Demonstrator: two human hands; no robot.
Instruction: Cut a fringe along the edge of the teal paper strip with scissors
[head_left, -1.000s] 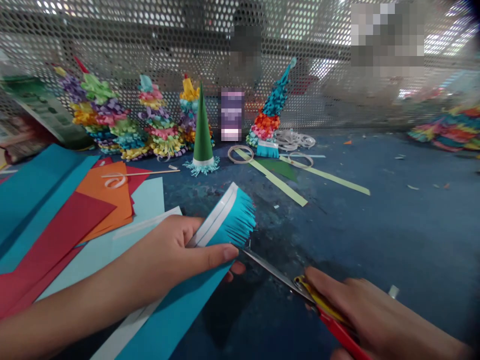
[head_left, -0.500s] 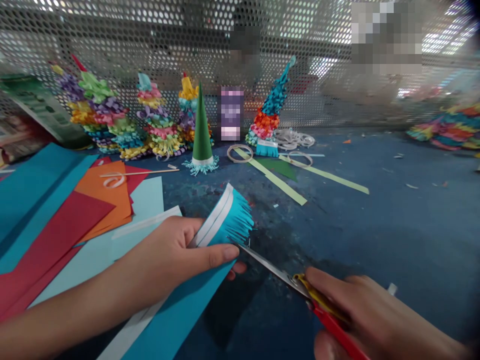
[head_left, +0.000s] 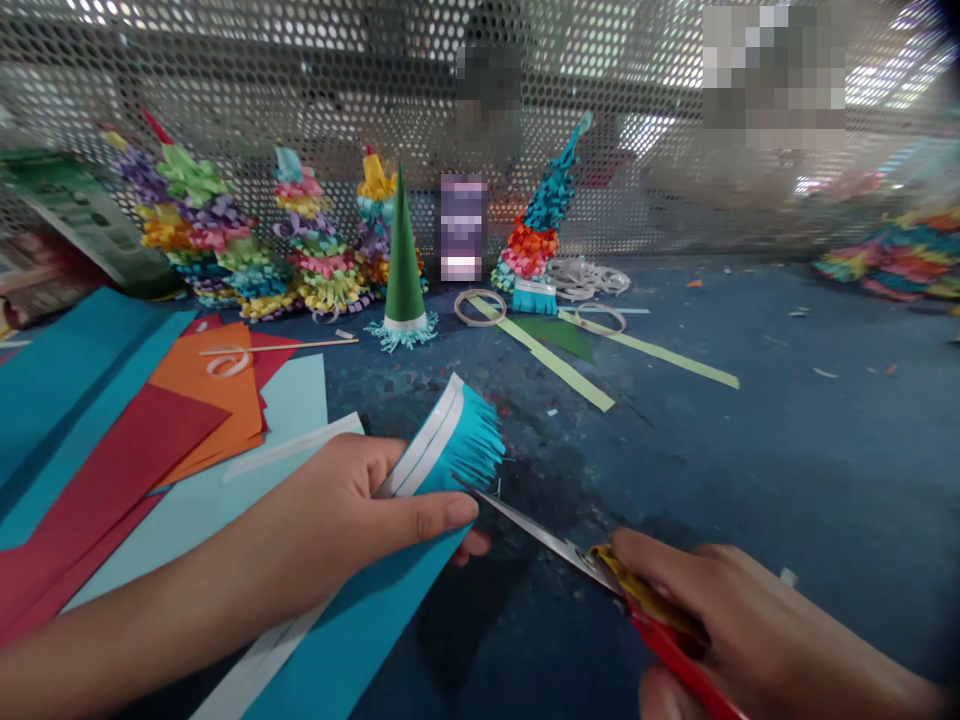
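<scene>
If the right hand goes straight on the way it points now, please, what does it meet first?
The right hand holds scissors; their tips would probably first meet the fringed turquoise paper in the left hand, though depth is unclear.

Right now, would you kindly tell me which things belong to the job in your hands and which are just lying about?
Job in hand: left hand, teal fringed paper, right hand, scissors.

Lying about: green cone, orange sheet, red sheet, pale green strips.
</scene>
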